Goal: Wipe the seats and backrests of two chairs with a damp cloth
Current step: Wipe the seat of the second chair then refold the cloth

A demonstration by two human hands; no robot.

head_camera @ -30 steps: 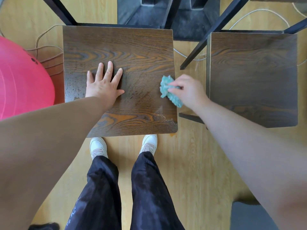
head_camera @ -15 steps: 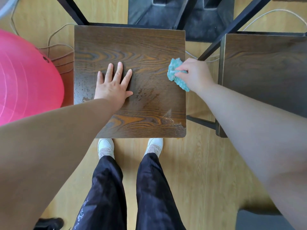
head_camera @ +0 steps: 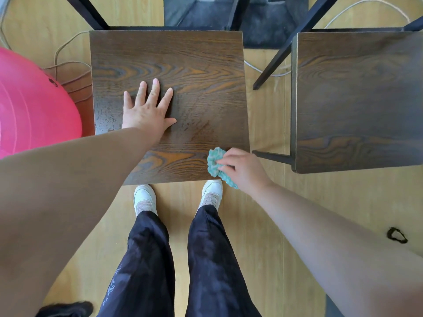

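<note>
Wiping: the right hand (head_camera: 243, 171) presses a bunched teal cloth (head_camera: 216, 164) onto the near right corner of the left chair seat (head_camera: 169, 65).
Right hand grip: fingers curled and pinching the cloth, with part of the fabric sticking out left of the fingertips and a strip hanging past the seat's near edge below the palm.
Left hand: the left hand (head_camera: 146, 110) lies flat, palm down, fingers spread, on the left middle of the same seat; it holds nothing.
Left seat: dark square board with orange wood grain; a speckled, dull patch runs along its left edge beside the left hand.
Right chair seat (head_camera: 357, 99): same dark wood, well apart from both hands, separated from the left seat by a strip of floor; nothing lies on it.
Frames: black metal legs (head_camera: 283, 49) slant between the two seats at the far side.
Backrests: cannot tell from this view.
Floor (head_camera: 263, 225): light wood planks; pale cables (head_camera: 68, 65) loop at the far left and far right.
Pink ball (head_camera: 32, 106): large, just left of the left seat.
Person: white shoes (head_camera: 144, 197) stand just at the near edge of the left seat, under dark trousers (head_camera: 146, 259).
Small dark loop (head_camera: 396, 235): lies at the near right, next to the right forearm.
</note>
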